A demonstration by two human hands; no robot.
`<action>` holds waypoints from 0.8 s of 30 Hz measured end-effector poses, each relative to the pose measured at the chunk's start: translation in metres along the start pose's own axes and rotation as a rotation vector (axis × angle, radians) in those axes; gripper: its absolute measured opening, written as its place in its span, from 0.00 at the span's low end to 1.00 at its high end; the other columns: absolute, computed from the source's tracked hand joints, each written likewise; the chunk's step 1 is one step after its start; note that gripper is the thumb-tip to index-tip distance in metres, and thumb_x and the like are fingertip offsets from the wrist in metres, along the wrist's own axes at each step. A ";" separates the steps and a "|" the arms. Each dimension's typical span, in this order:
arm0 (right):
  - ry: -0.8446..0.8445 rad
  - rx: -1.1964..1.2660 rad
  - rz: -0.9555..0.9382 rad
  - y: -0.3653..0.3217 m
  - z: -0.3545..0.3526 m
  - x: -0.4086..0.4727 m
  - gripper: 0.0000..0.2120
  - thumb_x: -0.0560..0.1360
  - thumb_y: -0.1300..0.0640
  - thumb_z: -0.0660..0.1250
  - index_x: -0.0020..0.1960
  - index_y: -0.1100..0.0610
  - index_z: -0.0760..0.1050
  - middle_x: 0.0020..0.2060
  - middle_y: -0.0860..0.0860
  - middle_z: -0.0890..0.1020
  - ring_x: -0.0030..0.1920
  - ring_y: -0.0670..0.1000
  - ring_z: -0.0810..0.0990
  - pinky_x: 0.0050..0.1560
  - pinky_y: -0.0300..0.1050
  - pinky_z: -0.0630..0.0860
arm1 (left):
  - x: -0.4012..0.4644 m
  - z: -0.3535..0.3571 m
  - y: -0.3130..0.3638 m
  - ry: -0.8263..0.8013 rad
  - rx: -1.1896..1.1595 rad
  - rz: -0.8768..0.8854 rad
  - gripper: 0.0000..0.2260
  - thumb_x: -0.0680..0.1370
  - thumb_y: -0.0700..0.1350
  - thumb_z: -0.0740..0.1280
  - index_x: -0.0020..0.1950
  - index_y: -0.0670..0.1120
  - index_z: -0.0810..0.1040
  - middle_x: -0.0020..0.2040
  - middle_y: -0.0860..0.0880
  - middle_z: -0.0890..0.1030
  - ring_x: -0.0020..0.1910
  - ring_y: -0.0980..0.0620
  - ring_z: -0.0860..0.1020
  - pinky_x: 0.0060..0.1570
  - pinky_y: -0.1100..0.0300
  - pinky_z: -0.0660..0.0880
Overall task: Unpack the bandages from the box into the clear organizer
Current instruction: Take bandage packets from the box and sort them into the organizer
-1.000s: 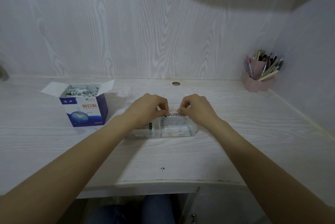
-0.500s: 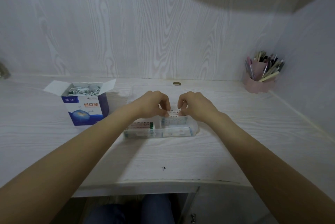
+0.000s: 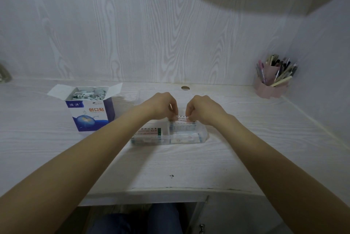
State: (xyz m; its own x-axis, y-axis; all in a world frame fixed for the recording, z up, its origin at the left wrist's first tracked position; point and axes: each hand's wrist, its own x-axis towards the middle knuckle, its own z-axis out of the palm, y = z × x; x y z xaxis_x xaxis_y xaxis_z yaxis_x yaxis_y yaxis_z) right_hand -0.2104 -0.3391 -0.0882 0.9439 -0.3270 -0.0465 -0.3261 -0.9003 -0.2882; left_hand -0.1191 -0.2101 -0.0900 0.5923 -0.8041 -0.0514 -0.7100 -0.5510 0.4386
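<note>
Both hands have edged closer together: left hand [image 3: 162, 106] and right hand [image 3: 200, 108] each pinch an end of a bandage stack [image 3: 181, 118], settling it into the clear organizer [image 3: 202, 135] beneath their fingertips. Packing step underway. Next, likely release, then reach to the box [image 3: 91, 108], well left of the left hand, where bandages remain.

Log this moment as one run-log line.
left hand: pinches bandage strip | right hand: pinches same strip | strip: over clear plastic organizer | blue-and-white cardboard box: open, bandages inside
</note>
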 end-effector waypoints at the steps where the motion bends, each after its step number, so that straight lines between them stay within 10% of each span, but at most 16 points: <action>1: 0.000 -0.005 -0.004 -0.001 0.001 0.001 0.05 0.70 0.61 0.72 0.46 0.54 0.80 0.48 0.53 0.81 0.49 0.53 0.80 0.49 0.49 0.78 | 0.000 0.001 0.000 0.009 0.012 -0.001 0.07 0.73 0.41 0.72 0.51 0.43 0.81 0.48 0.47 0.81 0.46 0.53 0.76 0.48 0.62 0.71; 14: 0.022 -0.008 0.020 -0.006 0.003 -0.001 0.06 0.72 0.58 0.72 0.48 0.54 0.80 0.49 0.51 0.82 0.49 0.52 0.80 0.50 0.49 0.78 | -0.003 0.007 -0.002 0.042 0.039 0.007 0.11 0.74 0.44 0.71 0.55 0.44 0.80 0.52 0.46 0.82 0.51 0.49 0.78 0.54 0.56 0.74; 24: 0.331 0.247 -0.201 -0.061 -0.004 -0.015 0.08 0.77 0.59 0.63 0.50 0.56 0.82 0.45 0.50 0.84 0.45 0.49 0.80 0.50 0.47 0.78 | -0.067 -0.036 -0.024 0.479 -0.056 0.037 0.09 0.79 0.43 0.64 0.56 0.47 0.79 0.50 0.52 0.80 0.43 0.56 0.75 0.46 0.64 0.69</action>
State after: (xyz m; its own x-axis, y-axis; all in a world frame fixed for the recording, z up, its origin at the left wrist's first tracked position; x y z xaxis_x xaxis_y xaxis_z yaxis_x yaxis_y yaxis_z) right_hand -0.2043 -0.2803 -0.0659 0.9065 -0.2630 0.3304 -0.0777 -0.8729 -0.4817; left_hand -0.1276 -0.1345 -0.0647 0.6852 -0.6222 0.3786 -0.7201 -0.5008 0.4803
